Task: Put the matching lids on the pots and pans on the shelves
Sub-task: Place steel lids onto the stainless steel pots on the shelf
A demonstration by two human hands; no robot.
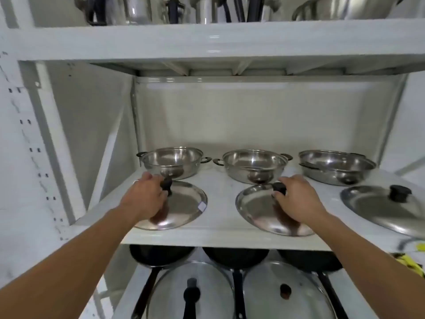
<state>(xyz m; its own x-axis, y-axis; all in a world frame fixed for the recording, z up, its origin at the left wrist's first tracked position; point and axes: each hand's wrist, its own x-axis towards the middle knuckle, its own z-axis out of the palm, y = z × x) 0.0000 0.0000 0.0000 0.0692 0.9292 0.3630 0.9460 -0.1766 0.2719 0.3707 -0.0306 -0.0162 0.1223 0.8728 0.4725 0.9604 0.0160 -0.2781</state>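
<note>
Three open steel pots stand at the back of the middle shelf: the left pot [173, 162], the middle pot [254, 165] and the right pot [336, 166]. In front of each lies a steel lid with a black knob. My left hand [143, 196] grips the knob of the left lid [184, 204], which still rests on the shelf. My right hand [296, 198] grips the knob of the middle lid [257, 204], also lying flat. The right lid [381, 207] lies untouched at the shelf's right end.
The white shelf board [220, 217] has a back wall and side posts. The shelf below holds black pans [234, 256] and two glass lids [190, 293]. Steel pots crowd the upper shelf [207, 40]. Something yellow [411, 263] shows at the right edge.
</note>
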